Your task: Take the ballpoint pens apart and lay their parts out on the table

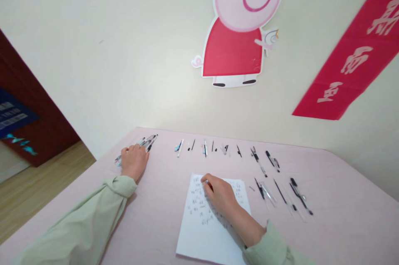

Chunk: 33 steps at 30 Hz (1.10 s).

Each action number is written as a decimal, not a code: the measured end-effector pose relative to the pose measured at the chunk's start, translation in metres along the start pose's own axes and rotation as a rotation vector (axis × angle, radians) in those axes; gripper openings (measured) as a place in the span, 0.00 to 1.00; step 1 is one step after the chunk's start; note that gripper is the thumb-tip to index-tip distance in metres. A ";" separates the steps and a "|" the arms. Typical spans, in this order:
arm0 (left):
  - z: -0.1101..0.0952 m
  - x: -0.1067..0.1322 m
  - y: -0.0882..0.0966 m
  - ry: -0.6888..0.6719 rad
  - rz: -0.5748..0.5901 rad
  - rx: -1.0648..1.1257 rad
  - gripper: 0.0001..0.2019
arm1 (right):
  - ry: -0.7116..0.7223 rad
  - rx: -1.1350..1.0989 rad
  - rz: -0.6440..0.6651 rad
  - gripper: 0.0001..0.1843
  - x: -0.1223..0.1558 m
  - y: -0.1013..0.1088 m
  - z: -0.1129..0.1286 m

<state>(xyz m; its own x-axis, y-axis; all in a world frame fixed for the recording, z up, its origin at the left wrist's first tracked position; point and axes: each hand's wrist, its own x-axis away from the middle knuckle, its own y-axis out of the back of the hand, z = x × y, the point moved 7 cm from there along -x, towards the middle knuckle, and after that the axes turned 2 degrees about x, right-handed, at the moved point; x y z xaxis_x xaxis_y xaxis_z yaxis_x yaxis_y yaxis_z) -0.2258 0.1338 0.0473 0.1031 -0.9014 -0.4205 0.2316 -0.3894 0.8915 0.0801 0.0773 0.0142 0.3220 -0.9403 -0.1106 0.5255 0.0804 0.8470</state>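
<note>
My left hand [134, 162] lies over a pile of pens and pen parts [149, 142] at the table's far left. Its fingers are apart and bent down onto the pile, their tips partly hidden. My right hand [220, 193] rests on a white sheet of paper [199, 240] covered in handwritten characters. Thumb and forefinger are pinched together near the sheet's upper left; a small pale bit shows at the tips, too small to name. Beyond the sheet, a row of pen parts includes a white pen barrel [180, 148] and a thin black refill [193, 144].
To the right lie assembled-looking black-capped pens [272, 161], clear barrels [268, 193] and dark refills [280, 191]. A pink cloth [149, 223] covers the table, which meets a wall with a cartoon pig cutout [232, 53] and a red banner [346, 72]. Wooden floor [71, 169] shows left.
</note>
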 end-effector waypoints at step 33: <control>-0.211 0.077 0.024 -0.300 0.467 1.085 0.17 | -0.193 -1.116 -0.226 0.16 -0.020 0.000 -0.036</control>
<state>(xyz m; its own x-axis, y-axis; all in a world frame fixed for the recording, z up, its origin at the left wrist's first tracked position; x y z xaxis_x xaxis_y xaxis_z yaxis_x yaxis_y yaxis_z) -0.0077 0.0947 0.0008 -0.3006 -0.9491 -0.0944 -0.7113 0.1571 0.6851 0.1022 0.1077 -0.0029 0.0565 -0.9977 -0.0384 0.9905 0.0608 -0.1237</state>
